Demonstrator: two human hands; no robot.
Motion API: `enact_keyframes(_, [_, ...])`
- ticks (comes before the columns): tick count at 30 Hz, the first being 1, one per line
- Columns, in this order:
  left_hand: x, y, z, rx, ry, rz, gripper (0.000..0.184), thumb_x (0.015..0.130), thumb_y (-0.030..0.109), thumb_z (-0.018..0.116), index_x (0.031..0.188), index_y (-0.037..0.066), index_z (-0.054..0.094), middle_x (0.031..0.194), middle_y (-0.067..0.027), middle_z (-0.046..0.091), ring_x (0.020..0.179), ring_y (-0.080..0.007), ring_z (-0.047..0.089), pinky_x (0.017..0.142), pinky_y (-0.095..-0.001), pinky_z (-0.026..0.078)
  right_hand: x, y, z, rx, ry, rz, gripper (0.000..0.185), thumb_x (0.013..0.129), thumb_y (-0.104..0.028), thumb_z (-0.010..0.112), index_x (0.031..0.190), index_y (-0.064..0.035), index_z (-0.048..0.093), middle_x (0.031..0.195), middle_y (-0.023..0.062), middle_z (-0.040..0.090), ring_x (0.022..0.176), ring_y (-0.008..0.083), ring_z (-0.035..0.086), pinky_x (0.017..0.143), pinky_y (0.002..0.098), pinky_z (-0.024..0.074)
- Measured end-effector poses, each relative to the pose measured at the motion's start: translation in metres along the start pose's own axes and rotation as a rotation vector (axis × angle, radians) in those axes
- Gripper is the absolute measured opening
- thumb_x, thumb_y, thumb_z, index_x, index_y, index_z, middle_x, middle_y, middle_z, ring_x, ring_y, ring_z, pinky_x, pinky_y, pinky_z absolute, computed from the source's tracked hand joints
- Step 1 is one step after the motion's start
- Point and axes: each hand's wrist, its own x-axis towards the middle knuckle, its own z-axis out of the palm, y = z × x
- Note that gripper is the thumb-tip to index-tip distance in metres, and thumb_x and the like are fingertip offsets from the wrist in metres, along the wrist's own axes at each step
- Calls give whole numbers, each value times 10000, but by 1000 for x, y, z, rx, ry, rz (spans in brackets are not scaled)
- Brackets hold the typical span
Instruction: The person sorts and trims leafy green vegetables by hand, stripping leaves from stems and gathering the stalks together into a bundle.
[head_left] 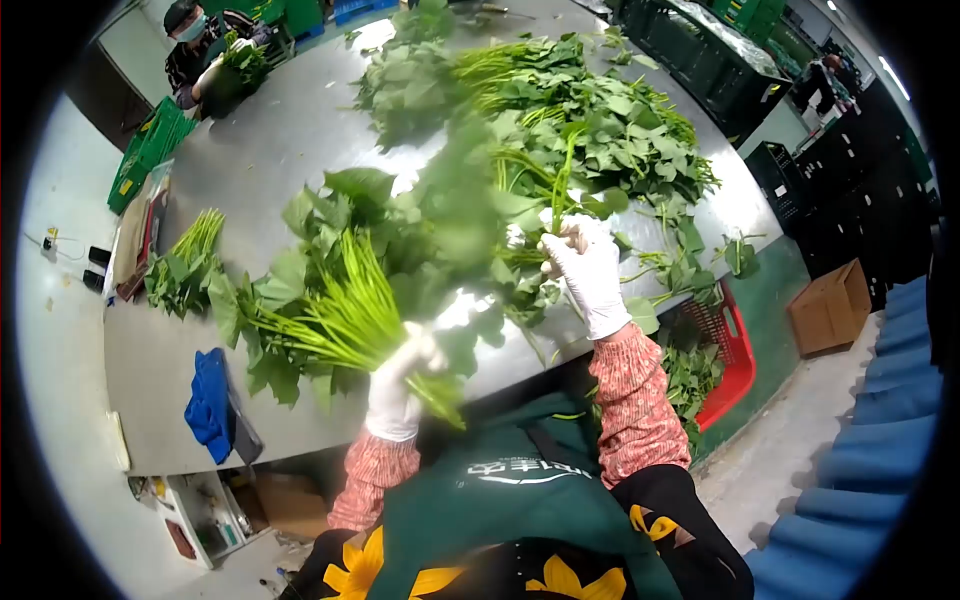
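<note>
My left hand (pixel 405 378), in a white glove, is wrapped round a thick bunch of leafy greens (pixel 345 310). Its pale green stems pass through the fist and its broad leaves fan out to the left over the table. My right hand (pixel 585 262), also gloved in white, has its fingers closed on a few leafy stems (pixel 562 185) that stand up above the knuckles. Beyond it lies a large heap of the same greens (pixel 610 120). Blurred leaves cover part of the middle of the view.
A smaller bunch (pixel 190 262) lies on the steel table (pixel 270 170) at the left, with a blue cloth (pixel 208 405) nearer me. A red basket (pixel 738 365) with greens stands below the table's right edge. Across the table, a co-worker (pixel 210 55) holds greens. Dark crates (pixel 700 65) are behind.
</note>
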Motion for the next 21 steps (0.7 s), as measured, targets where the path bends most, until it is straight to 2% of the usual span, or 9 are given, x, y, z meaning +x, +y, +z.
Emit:
enact_keyframes(4, [-3,2,8,40,63,-19,141,949,96,576,1083,76,536,830,-51,554,723,-190,528,750,-359,450,-24,-5,13,-24,34,-64,109,880,-28,684,959,21,627,736,44,642,569,72,606,494,209,475])
enact_keyframes(6, [-3,2,10,31,8,-43,135,949,84,573,1077,61,537,831,-57,557,719,-190,528,739,-352,451,-35,-11,14,-31,-16,-31,75,900,-35,667,951,17,646,736,32,651,571,61,602,500,202,471])
enact_keyframes(8, [-1,1,8,57,72,-17,132,945,78,577,1067,47,541,833,-62,560,719,-191,530,726,-347,454,-44,-13,19,-32,-40,-60,72,927,-63,649,921,5,672,711,8,650,566,45,592,506,195,460])
enact_keyframes(13, [1,-2,2,16,97,10,131,938,61,573,1065,31,563,835,-77,575,729,-201,547,708,-335,460,-63,-21,36,-16,-75,-59,69,945,-53,616,963,-8,665,743,20,657,574,54,585,547,200,465])
enact_keyframes(16, [2,-2,3,-9,98,6,132,930,38,578,1061,23,565,843,-95,589,723,-208,557,706,-333,466,-69,-12,42,-173,-47,-155,77,948,-47,601,991,-14,656,768,54,661,586,110,608,562,233,477])
enact_keyframes(17, [3,-2,2,43,86,29,130,930,30,577,1059,17,565,841,-101,591,721,-208,560,709,-335,472,-70,-4,45,-292,-13,-306,64,928,-61,632,972,-19,653,777,100,655,605,198,633,567,289,494])
enact_keyframes(18, [3,-1,4,-56,67,-13,128,932,24,574,1059,11,563,837,-101,589,720,-205,558,704,-337,476,-73,-4,50,-312,-16,-372,61,919,-67,646,957,-19,652,781,108,653,610,219,634,571,303,498])
enact_keyframes(20, [3,-1,6,-18,70,9,128,932,18,576,1058,2,562,839,-101,587,725,-201,557,696,-335,480,-81,-11,59,-353,-20,-503,71,901,-80,674,928,-20,649,791,123,648,622,261,638,579,330,508])
enact_keyframes(21, [2,-1,7,-39,70,-7,127,930,12,580,1054,-7,560,842,-99,588,731,-197,555,691,-326,479,-86,-18,61,-394,-82,-490,76,879,-83,695,898,-28,647,793,119,646,642,279,645,582,345,513])
